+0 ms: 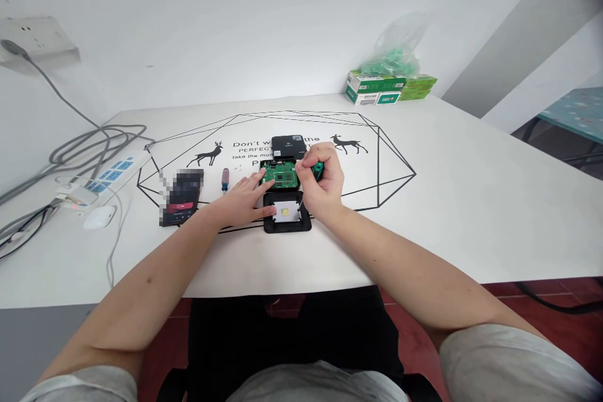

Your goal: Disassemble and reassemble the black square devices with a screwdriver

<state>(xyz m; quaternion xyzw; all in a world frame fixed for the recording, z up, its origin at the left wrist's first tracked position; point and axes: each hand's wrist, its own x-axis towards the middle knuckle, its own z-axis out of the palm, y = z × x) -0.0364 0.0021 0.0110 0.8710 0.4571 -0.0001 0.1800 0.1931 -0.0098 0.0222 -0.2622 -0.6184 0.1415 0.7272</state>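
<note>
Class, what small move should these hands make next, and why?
Perhaps turn the green-handled tool slightly: the right hand grips it beside the metal plate, and the left hand has its thumb at the plate's left edge, seemingly steadying it; whether the tip is seated I cannot tell.

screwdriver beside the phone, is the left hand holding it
No, the screwdriver lies on the table between the phone and the left hand, which is spread at the circuit board.
</note>
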